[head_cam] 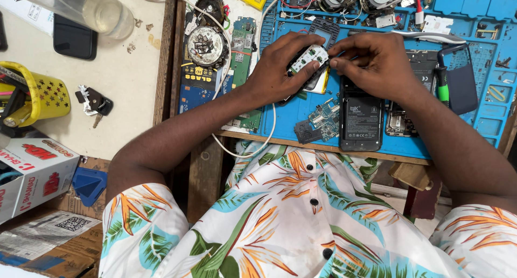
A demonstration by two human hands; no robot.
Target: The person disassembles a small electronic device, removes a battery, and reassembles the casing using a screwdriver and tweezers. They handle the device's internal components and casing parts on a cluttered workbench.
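Both hands on one small white circuit board (pixel 308 57), held just above a stripped phone (pixel 318 76) at the top of the blue mat (pixel 301 114). Left hand (pixel 280 68) clamps the board's left end, thumb under, fingers over. Right hand (pixel 374 60) pinches its right end, thumb and forefinger tips together on the edge. Step looks like seating or lifting the board at the phone frame; can't tell which. Either way it needs a level board, light grip, and no flex at the far end. Count on the mat: one battery (pixel 362 116) in a black phone back just below the right hand, one loose green board (pixel 323 116) beside it, one phone frame (pixel 401 122) right of the battery, one green-handled tool (pixel 442 87). Left of the mat: one round board assembly (pixel 205 45), one long green board (pixel 243 49), one white cable (pixel 269 132). On the side table: one yellow holder (pixel 46 95), one key fob (pixel 94 103), one dark phone (pixel 74 37), one plastic bottle (pixel 89 9).
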